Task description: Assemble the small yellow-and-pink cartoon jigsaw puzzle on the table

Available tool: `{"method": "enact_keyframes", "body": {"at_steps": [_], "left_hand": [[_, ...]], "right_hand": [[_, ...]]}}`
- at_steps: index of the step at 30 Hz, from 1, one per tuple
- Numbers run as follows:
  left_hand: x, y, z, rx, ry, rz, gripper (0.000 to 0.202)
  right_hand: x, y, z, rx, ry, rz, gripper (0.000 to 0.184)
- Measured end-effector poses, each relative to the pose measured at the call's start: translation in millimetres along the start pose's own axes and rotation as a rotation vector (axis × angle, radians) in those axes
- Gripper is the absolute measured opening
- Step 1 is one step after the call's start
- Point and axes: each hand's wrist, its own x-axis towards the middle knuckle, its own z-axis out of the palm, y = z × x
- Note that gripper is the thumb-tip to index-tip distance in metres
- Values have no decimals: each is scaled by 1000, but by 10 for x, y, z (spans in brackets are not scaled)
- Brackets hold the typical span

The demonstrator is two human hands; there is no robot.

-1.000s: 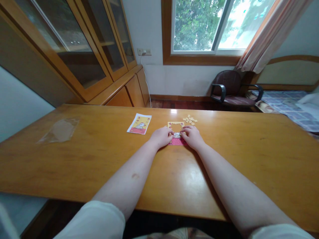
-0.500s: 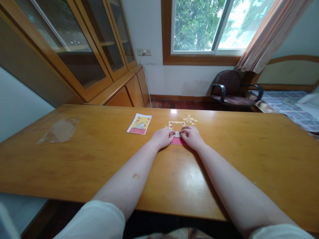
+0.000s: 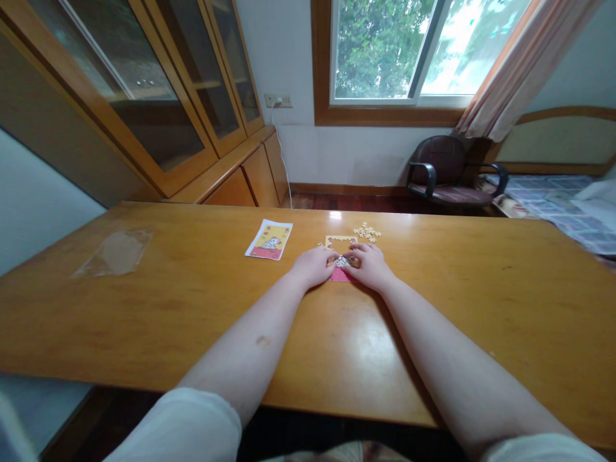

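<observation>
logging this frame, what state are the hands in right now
Left hand: over the left side of the puzzle; grip can't be told.
Right hand: over its right side; grip can't be told.

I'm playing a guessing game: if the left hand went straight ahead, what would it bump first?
The left hand would probably meet the partly built puzzle right there, maybe touching it already; depth is unclear.

Jigsaw puzzle (image 3: 342, 262) is lying flat, yellow-edged above pink, showing a gap; loose pieces (image 3: 367, 231) are lying nearby.
</observation>
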Motion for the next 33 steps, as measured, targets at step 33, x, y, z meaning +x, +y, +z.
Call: {"method": "enact_keyframes", "body": {"at_steps": [33], "left_hand": [[-3,17,-25,8,4,-20,28]], "right_hand": [[-1,-14,4,-82,-6,89,80]]}}
